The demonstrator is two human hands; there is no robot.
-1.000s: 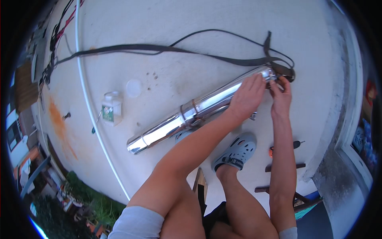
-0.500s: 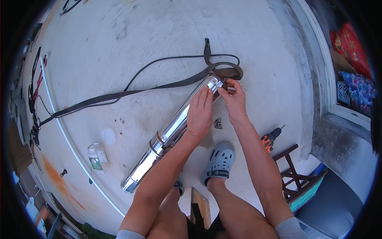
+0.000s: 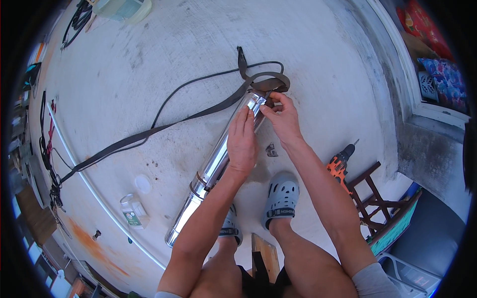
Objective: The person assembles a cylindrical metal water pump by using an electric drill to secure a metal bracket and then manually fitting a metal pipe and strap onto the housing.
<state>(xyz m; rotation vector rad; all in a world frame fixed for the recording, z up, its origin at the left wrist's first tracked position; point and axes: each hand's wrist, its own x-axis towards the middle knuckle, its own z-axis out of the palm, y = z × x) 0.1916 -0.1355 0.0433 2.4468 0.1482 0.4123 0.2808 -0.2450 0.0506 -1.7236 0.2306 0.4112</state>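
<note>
A long, shiny metal cylinder, looking like a submersible pump (image 3: 215,160), lies slantwise on the pale floor before me. Flat along its upper half rests my left hand (image 3: 243,141), its fingers stretched out and together. My right hand (image 3: 282,115) is at the pump's far end, thumb and fingers pinched by its right edge; what they grip is too small to make out. A dark flat hose (image 3: 212,109) loops around that end and runs off to the left, with a thin black cable (image 3: 175,93) beside it. A small metal piece (image 3: 271,150) lies right of the pump.
An orange and black power drill (image 3: 339,166) lies at right, near a dark wooden frame (image 3: 371,196). To the left are a clear jar (image 3: 133,211), a round white lid (image 3: 143,184) and a long white pipe (image 3: 87,180). My clog (image 3: 282,193) stands beside the pump.
My view has shifted, so a clear container now shows at the upper left. Both hands keep nearly the same pose at the pump's far end.
</note>
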